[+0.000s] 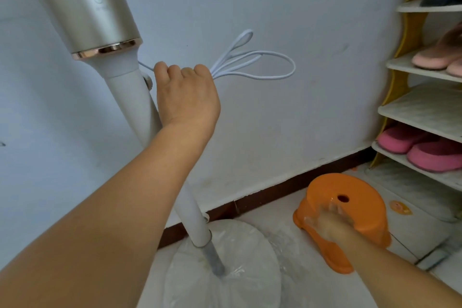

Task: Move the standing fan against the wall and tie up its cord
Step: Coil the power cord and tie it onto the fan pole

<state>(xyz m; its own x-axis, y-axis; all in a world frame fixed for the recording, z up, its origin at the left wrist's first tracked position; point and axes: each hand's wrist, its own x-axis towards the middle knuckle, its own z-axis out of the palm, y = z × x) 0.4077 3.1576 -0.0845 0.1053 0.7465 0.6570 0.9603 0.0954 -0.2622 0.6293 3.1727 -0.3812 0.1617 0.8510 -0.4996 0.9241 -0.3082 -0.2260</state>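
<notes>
The standing fan has a champagne-gold upper column point(82, 5) and a white pole point(135, 105) running down to a round white base point(247, 262) wrapped in clear plastic, close to the white wall. My left hand point(186, 96) is beside the pole, fist closed on the white cord point(252, 65). Several loops of cord stick out to the right of the fist. A strand runs from the fist back to the pole. My right hand point(330, 220) is blurred, low on the right, in front of the orange stool; its fingers cannot be made out.
An orange plastic stool point(350, 205) stands on the pale floor right of the fan base. A shoe rack point(422, 107) with pink slippers point(425, 150) fills the right edge. A dark brown skirting point(275, 195) runs along the foot of the wall.
</notes>
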